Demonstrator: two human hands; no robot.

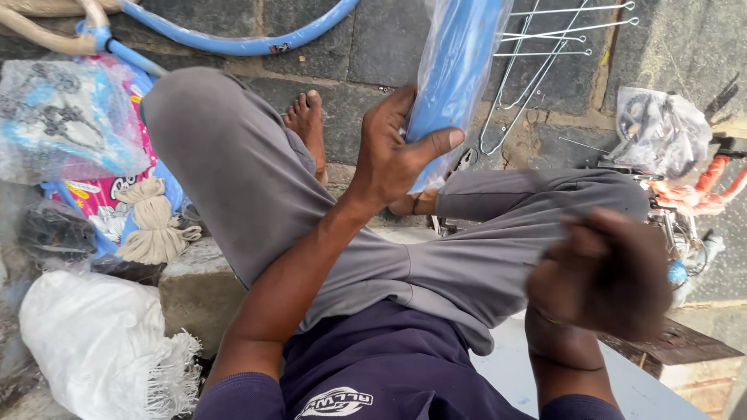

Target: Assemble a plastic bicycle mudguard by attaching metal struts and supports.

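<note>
1. The left hand (393, 152) is clamped around the lower end of a blue curved part (455, 70) sheathed in clear plastic wrap; the thumb points toward 3 o'clock across the wrap and the fingers curl behind it.
2. That wrapped blue part sits just above the middle of the view and runs up toward 12 o'clock, out past the top edge, its lower end over the person's grey-trousered legs (249, 179).
3. The right hand (603, 272) hangs at about 4 o'clock, blurred by motion; I cannot tell whether it is clenched or holds anything.
4. Beside the wrapped part, toward 1 o'clock, thin metal spokes (545, 47) lie on the dark stone floor (366, 47).
5. A clear bag of small parts (657, 128) lies at 2 o'clock, with orange-wrapped pieces (704, 187) just below it.
6. At 11 o'clock runs a blue frame tube (233, 43); at 9 o'clock a bundle of tan cord (152, 222); at 8 o'clock a white sack (97, 342).
7. Judging progress: the wrap still covers the blue part as far as can be seen, so unwrapping looks barely begun, and the spokes and bagged parts lie untouched.
</note>
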